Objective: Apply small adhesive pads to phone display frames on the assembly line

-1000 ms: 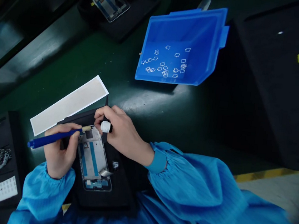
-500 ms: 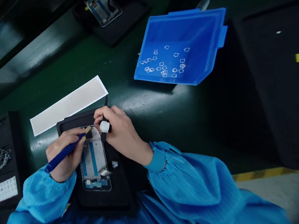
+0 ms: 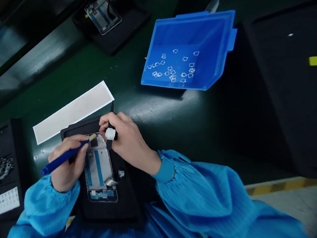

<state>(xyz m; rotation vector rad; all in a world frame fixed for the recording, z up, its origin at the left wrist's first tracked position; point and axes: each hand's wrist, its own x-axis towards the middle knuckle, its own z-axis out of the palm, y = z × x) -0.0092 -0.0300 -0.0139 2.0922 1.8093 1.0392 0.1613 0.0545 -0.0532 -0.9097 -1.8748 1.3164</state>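
My left hand [image 3: 66, 158] is closed around a blue pen-like tool [image 3: 62, 160] with a pale, blunt tip. That tip is over the upper end of a phone frame [image 3: 99, 169], which has two blue strips and a loose flex cable [image 3: 111, 182] at its lower right. My right hand [image 3: 127, 138] is closed on slim black tweezers [image 3: 112, 108] with a white wrap [image 3: 110, 133], their pointed end directed away from me. Its fingertips are at the frame's top right corner; whether they touch it is hidden. The frame lies in a black tray [image 3: 119, 210].
A white-edged strip sheet [image 3: 73, 113] lies beyond the tray. A blue bin [image 3: 191, 31] holds several small square outlines. A second phone frame [image 3: 103, 13] rests on another black tray [image 3: 128, 27]. At left stands a compartmented parts tray [image 3: 18, 156] with small dark parts and a white label.
The blue tool has tilted flatter, its rear end swinging left, while its tip stays at the frame's upper end. My right hand has barely moved. The whole view has shifted slightly.
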